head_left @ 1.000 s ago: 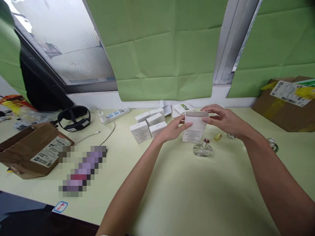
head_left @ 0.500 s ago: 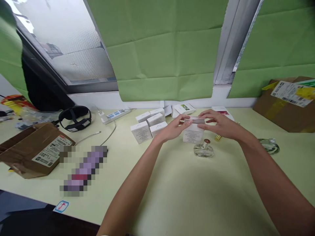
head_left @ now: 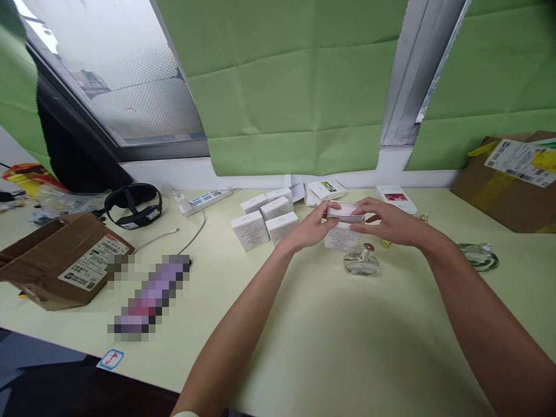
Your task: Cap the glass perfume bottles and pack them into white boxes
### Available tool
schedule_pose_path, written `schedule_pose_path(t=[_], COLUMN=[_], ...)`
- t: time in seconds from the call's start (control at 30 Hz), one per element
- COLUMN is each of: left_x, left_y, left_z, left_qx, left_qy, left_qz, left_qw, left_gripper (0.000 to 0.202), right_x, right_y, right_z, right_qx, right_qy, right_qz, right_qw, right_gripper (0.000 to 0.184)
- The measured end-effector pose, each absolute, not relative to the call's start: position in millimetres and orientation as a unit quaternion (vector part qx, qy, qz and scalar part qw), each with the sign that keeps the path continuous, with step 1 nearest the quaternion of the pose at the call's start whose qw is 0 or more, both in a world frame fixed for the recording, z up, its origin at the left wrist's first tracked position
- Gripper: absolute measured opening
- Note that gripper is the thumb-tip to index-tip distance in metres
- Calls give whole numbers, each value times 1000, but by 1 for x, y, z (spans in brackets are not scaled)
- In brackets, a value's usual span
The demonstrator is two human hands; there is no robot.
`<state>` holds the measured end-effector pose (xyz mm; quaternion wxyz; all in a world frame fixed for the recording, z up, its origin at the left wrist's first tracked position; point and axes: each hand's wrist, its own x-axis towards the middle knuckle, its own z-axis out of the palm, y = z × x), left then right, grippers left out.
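Observation:
Between my two hands stands a small white carton (head_left: 341,237) with fine print on its front. My left hand (head_left: 313,225) grips the left side of the carton's top, thumb in front and fingers over the edge. From the other side my right hand (head_left: 387,221) holds the top edge, its thumb on the front. A pale flap (head_left: 346,209) shows between the fingers; whether it is fully folded down, I cannot tell. Just in front of the carton sits a clear glass perfume bottle (head_left: 361,263) with a copper-coloured cap.
Several white cartons (head_left: 251,230) stand to the left. Behind lie a green-printed box (head_left: 326,188) and a pink-printed box (head_left: 396,198). A green glass bottle (head_left: 478,256) lies right. Brown cardboard boxes (head_left: 508,194) flank the table, with a headset (head_left: 134,219) and power strip (head_left: 211,199) at left.
Both hands stay on the carton's top. The pale flap between them shows broader and lighter than before. My view has shifted slightly.

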<state>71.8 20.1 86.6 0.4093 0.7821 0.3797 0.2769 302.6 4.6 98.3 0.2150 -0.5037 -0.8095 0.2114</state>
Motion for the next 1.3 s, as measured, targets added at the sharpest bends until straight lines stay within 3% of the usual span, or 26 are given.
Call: schedule_pose_path(t=[0.77,1.0,1.3], left_x=[99,93,78], left_y=[10,12,19], left_z=[84,86,84], left_qx=[605,670,827], left_qy=[463,438,325], left_qz=[332,312,300], left_qw=[556,512,347], left_gripper=[45,41,28], right_x=[296,293,297], right_y=[14,14,14], right_z=[91,92,93], right_qx=[-507,-516,-533], right_qy=[-802,-760,-749], right_qz=[145,173,102], right_qw=[280,356,381], right_gripper=[37,28,20])
